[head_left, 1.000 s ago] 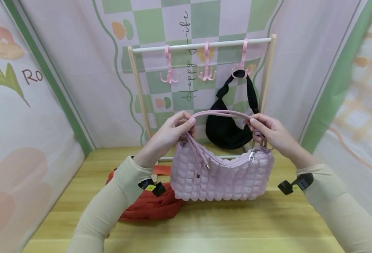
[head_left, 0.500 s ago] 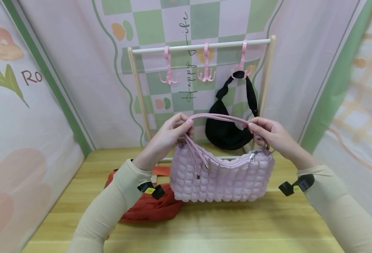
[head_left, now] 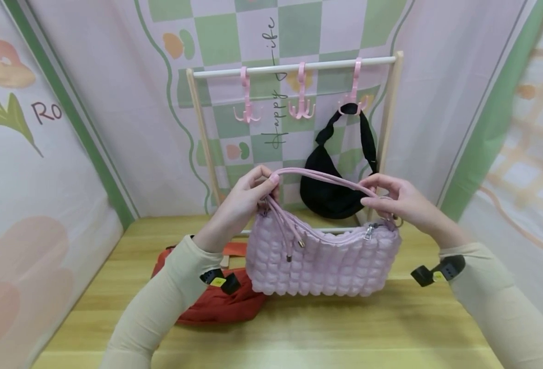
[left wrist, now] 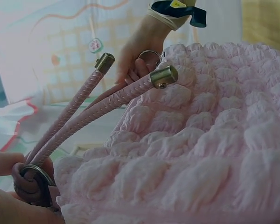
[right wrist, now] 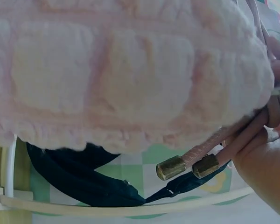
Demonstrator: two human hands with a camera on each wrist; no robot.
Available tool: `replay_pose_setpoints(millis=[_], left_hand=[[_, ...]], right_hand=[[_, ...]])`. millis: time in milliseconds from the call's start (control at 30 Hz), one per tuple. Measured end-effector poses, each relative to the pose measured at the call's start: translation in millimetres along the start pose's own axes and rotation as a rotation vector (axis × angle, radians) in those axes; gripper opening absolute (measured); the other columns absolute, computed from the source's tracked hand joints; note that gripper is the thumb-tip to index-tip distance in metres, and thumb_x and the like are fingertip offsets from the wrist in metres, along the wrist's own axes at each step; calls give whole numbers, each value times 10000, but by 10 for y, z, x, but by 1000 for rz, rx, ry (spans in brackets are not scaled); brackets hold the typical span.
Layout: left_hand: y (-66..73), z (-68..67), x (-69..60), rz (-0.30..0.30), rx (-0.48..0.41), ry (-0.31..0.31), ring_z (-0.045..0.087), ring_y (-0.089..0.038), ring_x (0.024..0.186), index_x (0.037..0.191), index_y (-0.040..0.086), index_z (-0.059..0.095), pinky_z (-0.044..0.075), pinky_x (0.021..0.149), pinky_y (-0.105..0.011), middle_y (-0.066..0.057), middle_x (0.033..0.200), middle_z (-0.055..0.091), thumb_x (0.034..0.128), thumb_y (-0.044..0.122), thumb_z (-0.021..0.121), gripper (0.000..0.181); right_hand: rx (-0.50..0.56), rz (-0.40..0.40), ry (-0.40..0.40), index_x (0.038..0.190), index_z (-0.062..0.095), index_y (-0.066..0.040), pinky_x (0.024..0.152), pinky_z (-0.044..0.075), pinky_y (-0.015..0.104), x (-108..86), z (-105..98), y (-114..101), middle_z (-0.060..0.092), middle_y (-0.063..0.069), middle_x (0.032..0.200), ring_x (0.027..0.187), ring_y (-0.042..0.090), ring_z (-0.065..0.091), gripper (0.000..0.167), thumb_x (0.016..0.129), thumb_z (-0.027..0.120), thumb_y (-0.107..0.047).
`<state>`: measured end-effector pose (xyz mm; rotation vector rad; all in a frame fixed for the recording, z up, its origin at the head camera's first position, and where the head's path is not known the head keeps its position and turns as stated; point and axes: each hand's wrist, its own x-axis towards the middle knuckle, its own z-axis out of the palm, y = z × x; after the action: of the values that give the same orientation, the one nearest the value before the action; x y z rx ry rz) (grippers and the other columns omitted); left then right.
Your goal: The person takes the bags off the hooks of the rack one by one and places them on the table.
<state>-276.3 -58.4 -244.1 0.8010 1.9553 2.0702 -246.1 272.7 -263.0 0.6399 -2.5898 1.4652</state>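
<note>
Holding the pink bag [head_left: 327, 261] at five o'clock from centre! Pinching its strap [head_left: 329, 179] with the left hand [head_left: 246, 195] at the bag's ten, curling the right hand [head_left: 400, 202], partly hidden, round it at two. Half-losing the red bag [head_left: 225, 302] at eight behind the left sleeve [head_left: 161, 302]; catching the black bag [head_left: 329, 202] at twelve, crossed by the strap.

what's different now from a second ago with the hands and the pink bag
The fingers of the right hand have spread from their pinch on the strap, whose right end has dropped; whether that hand has fully let go is unclear. The pink bag has sunk slightly. The left hand still holds the strap's left end; the black bag and red bag stayed put.
</note>
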Motion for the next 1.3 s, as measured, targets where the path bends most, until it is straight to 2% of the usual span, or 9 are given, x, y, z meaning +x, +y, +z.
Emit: replay_pose_setpoints(millis=[167, 300, 433, 533, 667, 967, 1067, 1200, 1300], left_hand=[[6, -1, -12, 9, -6, 2, 533, -143, 686, 901, 110, 499, 376, 573, -247, -34, 796, 541, 998, 216, 481, 145], [8, -3, -23, 11, -20, 6, 535, -142, 677, 896, 112, 496, 371, 562, -245, -23, 782, 542, 996, 205, 484, 137], [9, -5, -32, 10, -28, 11, 540, -147, 680, 904, 114, 499, 374, 567, -249, -30, 785, 543, 996, 207, 484, 132], [4, -13, -35, 14, -27, 22, 546, -154, 678, 904, 116, 502, 371, 569, -253, -53, 793, 544, 995, 208, 486, 130], [2, -21, -42, 22, -32, 28, 553, -155, 674, 893, 121, 501, 362, 566, -254, -59, 789, 546, 994, 202, 488, 130], [5, -23, -63, 19, -49, 14, 561, -165, 691, 896, 119, 502, 358, 573, -252, -19, 750, 553, 981, 175, 512, 103], [13, -14, -83, 9, -65, 18, 572, -154, 705, 913, 117, 510, 386, 588, -241, -13, 766, 554, 939, 109, 569, 64], [16, -8, -112, 2, -99, 13, 540, -100, 692, 939, 99, 506, 371, 577, -222, 7, 799, 536, 854, -33, 610, 188], [13, -11, -121, -2, -109, 12, 492, -75, 688, 944, 93, 497, 338, 570, -225, 15, 795, 520, 814, -100, 608, 257]], right_hand=[[14, -39, -36, 1189, 531, -144, 437, 453, 293, -29, -28, 14, 564, -75, 749, 523, 71, 508, 384, 853, 677, -30], [102, -100, -92, 1217, 506, -99, 527, 506, 248, -46, -54, 45, 602, -24, 814, 660, 45, 590, 439, 836, 655, 60], [184, -147, -116, 1236, 482, -48, 579, 526, 239, -63, -77, 65, 574, 6, 847, 701, 52, 570, 460, 831, 625, 117], [170, -151, -85, 1240, 481, -35, 599, 531, 233, -71, -85, 65, 596, -1, 857, 701, 45, 557, 449, 839, 616, 115], [95, -136, -23, 1245, 494, -47, 626, 538, 233, -82, -80, 45, 644, -14, 917, 764, 39, 615, 430, 854, 616, 86], [59, -163, 55, 1234, 542, -57, 624, 545, 211, -134, -59, 29, 673, -59, 982, 840, 28, 660, 412, 856, 609, 93], [34, -195, 73, 1238, 546, -43, 609, 538, 201, -143, -54, 31, 659, -61, 997, 830, 20, 651, 425, 848, 606, 113], [-12, -215, 94, 1206, 565, -50, 633, 536, 178, -153, -53, 52, 658, -83, 994, 835, 12, 648, 423, 828, 613, 133], [-59, -196, 118, 1186, 576, -75, 648, 532, 167, -164, -57, 68, 668, -110, 971, 833, 3, 641, 409, 826, 630, 111]])
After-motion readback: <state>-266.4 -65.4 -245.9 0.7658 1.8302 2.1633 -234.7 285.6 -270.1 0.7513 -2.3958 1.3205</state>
